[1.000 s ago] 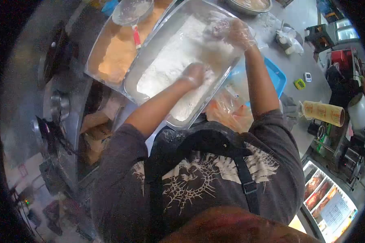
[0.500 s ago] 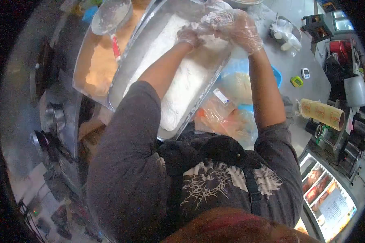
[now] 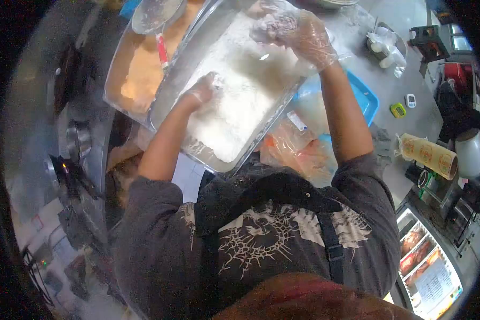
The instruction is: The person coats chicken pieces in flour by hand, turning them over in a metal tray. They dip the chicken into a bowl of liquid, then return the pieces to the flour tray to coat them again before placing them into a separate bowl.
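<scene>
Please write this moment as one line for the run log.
right hand: holding powder-coated piece | left hand: at white powder | sieve: over orange powder

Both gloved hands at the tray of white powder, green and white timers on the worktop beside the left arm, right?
One error: the green timer and white timer lie beside the right arm, per the head view. Left hand and right hand are indeed at the tray of white powder.

Single head-worn camera, wide view, facing forward and down past shirt (image 3: pixel 261 245) to nearby metal tray (image 3: pixel 218 164)
</scene>
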{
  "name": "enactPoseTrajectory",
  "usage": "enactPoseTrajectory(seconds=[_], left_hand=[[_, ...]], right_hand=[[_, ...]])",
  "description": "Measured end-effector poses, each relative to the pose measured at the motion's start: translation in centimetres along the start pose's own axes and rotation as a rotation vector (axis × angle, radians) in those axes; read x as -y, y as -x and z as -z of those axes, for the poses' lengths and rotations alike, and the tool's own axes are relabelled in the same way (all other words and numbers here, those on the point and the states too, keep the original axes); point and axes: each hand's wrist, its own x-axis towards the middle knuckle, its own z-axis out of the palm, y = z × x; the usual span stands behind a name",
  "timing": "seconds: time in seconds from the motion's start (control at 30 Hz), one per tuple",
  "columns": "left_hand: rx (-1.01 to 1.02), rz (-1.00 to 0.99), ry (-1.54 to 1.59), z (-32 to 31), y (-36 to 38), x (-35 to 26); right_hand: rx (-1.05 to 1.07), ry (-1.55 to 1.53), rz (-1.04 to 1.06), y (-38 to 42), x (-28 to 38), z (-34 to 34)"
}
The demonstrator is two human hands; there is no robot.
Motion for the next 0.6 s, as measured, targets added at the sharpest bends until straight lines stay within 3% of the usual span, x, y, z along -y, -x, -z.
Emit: enactPoseTrajectory(seconds=[0.17,0.2,0.23,0.27,0.3,0.37,0.4,0.47,0.57,0.6], left_hand=[[-0.200,-0.096,0.107,0.1,2.9,3.2],[-0.161,-0.108,0.131,1.1,3.7,2.4],[-0.160,-0.123,0.292,0.6,3.3,3.7],[-0.160,-0.141,0.450,0.0,1.9,5.8],[-0.159,-0.163,0.606,-0.2,1.2,6.9],[-0.146,-0.018,0.567,1.8,3.5,2.9],[-0.137,0.056,0.549,2.3,4.3,1.0],[-0.190,-0.033,0.172,2.4,3.2,-0.1],[-0.297,-0.151,-0.258,1.6,0.1,-0.8],[-0.335,-0.191,-0.380,0.8,-1.2,-0.9]], right_hand=[[-0.036,-0.088,0.101,0.6,1.1,-2.6],[0.046,-0.159,0.021,0.7,1.5,-2.3],[0.131,-0.228,-0.061,0.9,1.6,-2.1],[-0.007,-0.040,0.009,0.5,-0.7,-3.8],[-0.019,-0.137,0.019,0.6,-1.6,-4.3],[-0.044,-0.327,0.037,0.7,-2.3,-4.6],[-0.047,-0.247,0.037,1.0,-0.9,-3.8],[-0.058,-0.083,0.035,1.7,3.1,-1.2],[-0.002,-0.473,0.088,1.2,2.6,-0.7],[0.017,-0.370,0.051,1.2,2.8,-0.2]])
